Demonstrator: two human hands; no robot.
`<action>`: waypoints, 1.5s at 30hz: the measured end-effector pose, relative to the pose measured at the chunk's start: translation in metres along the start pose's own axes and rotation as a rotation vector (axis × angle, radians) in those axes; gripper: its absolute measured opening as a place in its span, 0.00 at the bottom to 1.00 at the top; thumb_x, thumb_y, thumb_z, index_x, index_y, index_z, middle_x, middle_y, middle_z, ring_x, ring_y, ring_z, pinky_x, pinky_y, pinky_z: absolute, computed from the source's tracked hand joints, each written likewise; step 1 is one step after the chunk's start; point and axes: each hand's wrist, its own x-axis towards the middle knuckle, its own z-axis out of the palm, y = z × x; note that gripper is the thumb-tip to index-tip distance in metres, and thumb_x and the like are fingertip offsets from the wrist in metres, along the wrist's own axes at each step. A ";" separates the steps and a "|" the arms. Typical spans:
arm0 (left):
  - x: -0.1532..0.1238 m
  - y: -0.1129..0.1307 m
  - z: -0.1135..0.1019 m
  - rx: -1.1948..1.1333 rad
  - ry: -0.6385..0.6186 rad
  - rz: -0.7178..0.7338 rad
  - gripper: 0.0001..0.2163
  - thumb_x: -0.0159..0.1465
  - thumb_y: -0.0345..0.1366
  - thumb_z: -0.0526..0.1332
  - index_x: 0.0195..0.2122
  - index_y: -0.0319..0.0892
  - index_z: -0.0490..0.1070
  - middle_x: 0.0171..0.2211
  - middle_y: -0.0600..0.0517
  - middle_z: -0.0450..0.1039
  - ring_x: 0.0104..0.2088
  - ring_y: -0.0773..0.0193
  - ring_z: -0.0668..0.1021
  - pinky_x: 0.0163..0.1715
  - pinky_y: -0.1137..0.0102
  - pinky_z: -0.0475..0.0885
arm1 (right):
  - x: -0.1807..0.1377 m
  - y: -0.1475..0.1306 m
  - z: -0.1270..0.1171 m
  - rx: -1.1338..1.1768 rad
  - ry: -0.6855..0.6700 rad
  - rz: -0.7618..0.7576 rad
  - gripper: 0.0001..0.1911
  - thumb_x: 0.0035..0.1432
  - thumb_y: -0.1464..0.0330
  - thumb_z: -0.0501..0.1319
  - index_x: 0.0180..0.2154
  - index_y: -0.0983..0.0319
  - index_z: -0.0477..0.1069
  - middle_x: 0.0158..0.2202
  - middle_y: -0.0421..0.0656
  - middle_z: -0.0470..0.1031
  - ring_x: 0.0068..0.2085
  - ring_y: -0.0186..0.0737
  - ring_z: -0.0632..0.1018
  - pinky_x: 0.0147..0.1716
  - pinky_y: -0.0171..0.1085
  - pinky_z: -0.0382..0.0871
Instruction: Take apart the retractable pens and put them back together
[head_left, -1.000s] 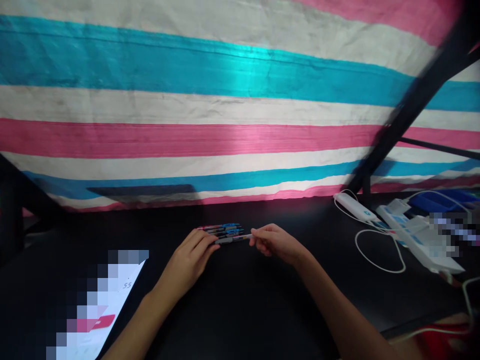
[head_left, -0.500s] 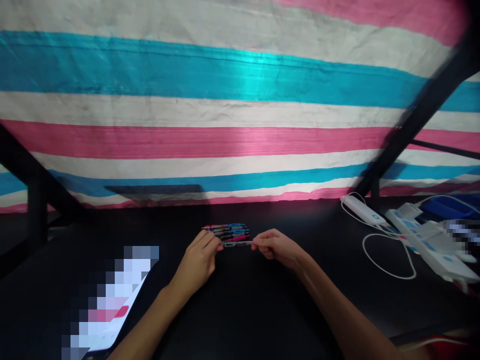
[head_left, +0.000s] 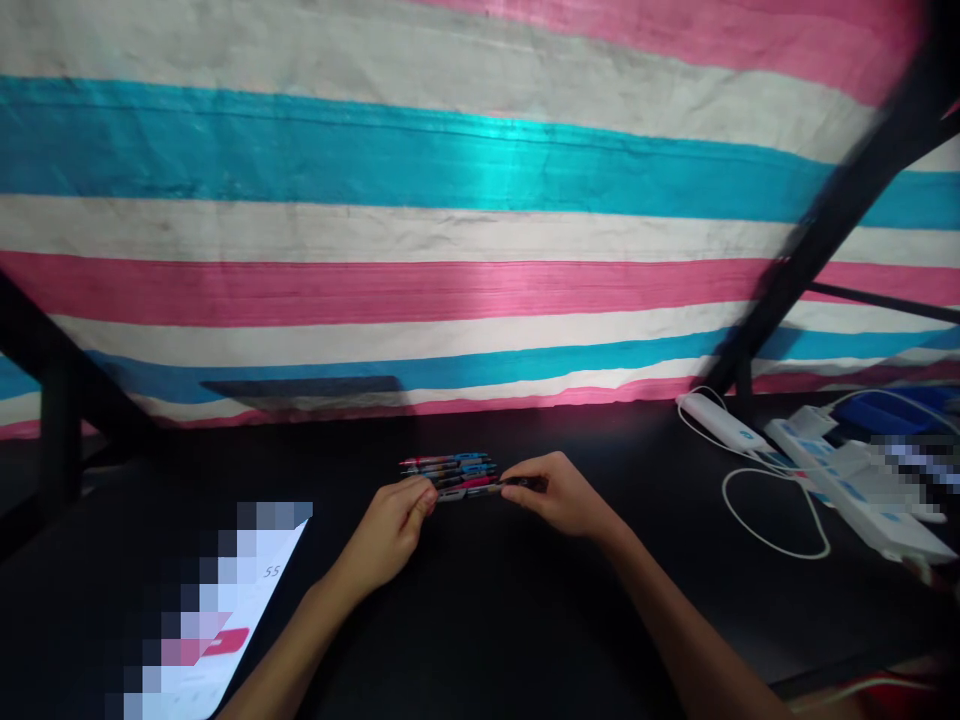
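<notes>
Several pens (head_left: 448,466) lie side by side in a tight row on the black table (head_left: 487,600), some with blue caps, some pink. The nearest one, a grey pen (head_left: 466,490), is held at both ends. My left hand (head_left: 390,530) pinches its left end between thumb and fingers. My right hand (head_left: 559,495) is closed on its right end, fingers curled over a dark part of it.
A white sheet with a pink mark (head_left: 202,620) lies at the lower left. At the right are a white power bank (head_left: 724,425) with a looping cable (head_left: 772,510) and white boxes (head_left: 855,480). A striped cloth (head_left: 450,220) hangs behind, crossed by black frame bars (head_left: 825,220).
The grey pen has come closer to the row. My right hand slid a little right along it; my left hand shifted slightly and stays pinched on the left end.
</notes>
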 end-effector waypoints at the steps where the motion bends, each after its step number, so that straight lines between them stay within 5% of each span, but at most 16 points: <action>1: 0.000 0.000 -0.001 -0.003 -0.004 -0.013 0.16 0.69 0.38 0.46 0.24 0.42 0.58 0.23 0.55 0.62 0.25 0.66 0.67 0.28 0.72 0.60 | 0.000 0.000 0.001 -0.033 0.018 -0.033 0.11 0.58 0.65 0.61 0.39 0.63 0.79 0.31 0.42 0.77 0.29 0.35 0.73 0.29 0.32 0.62; 7: 0.000 0.001 -0.003 -0.033 -0.013 -0.053 0.18 0.70 0.41 0.45 0.24 0.42 0.60 0.21 0.55 0.63 0.24 0.66 0.68 0.25 0.72 0.62 | 0.002 0.003 0.005 -0.137 0.092 -0.108 0.10 0.58 0.64 0.62 0.40 0.59 0.78 0.31 0.44 0.77 0.31 0.37 0.73 0.32 0.34 0.63; 15: -0.003 0.016 -0.002 0.123 0.107 0.169 0.06 0.68 0.35 0.52 0.41 0.42 0.66 0.38 0.48 0.68 0.40 0.60 0.71 0.41 0.66 0.67 | -0.006 0.007 0.001 0.356 -0.023 0.268 0.15 0.57 0.59 0.60 0.31 0.66 0.76 0.18 0.36 0.62 0.19 0.29 0.62 0.19 0.31 0.52; 22: -0.005 0.023 0.000 0.264 -0.037 0.272 0.12 0.69 0.34 0.49 0.28 0.41 0.62 0.29 0.50 0.65 0.32 0.60 0.67 0.33 0.66 0.64 | -0.014 0.015 -0.008 0.639 -0.197 0.431 0.16 0.55 0.58 0.62 0.29 0.67 0.74 0.15 0.31 0.50 0.18 0.26 0.50 0.18 0.32 0.41; 35: -0.001 0.018 -0.001 0.003 -0.159 0.042 0.18 0.70 0.38 0.47 0.23 0.41 0.64 0.24 0.54 0.67 0.27 0.65 0.71 0.31 0.71 0.66 | -0.010 0.011 -0.004 0.187 0.014 0.174 0.10 0.53 0.66 0.64 0.37 0.61 0.79 0.34 0.43 0.78 0.33 0.38 0.73 0.33 0.35 0.64; 41: -0.003 0.012 -0.002 -0.068 0.061 0.025 0.11 0.65 0.40 0.58 0.47 0.44 0.66 0.38 0.51 0.73 0.36 0.63 0.75 0.38 0.69 0.71 | -0.009 0.013 -0.004 0.247 0.056 0.224 0.12 0.53 0.64 0.64 0.38 0.63 0.79 0.27 0.42 0.75 0.24 0.33 0.70 0.24 0.33 0.62; 45: -0.004 0.010 0.001 -0.050 0.165 0.135 0.06 0.65 0.36 0.59 0.42 0.44 0.70 0.37 0.50 0.73 0.38 0.63 0.76 0.40 0.69 0.71 | -0.009 0.012 -0.005 0.266 0.050 0.284 0.13 0.54 0.63 0.63 0.38 0.64 0.79 0.21 0.39 0.69 0.21 0.31 0.67 0.20 0.31 0.59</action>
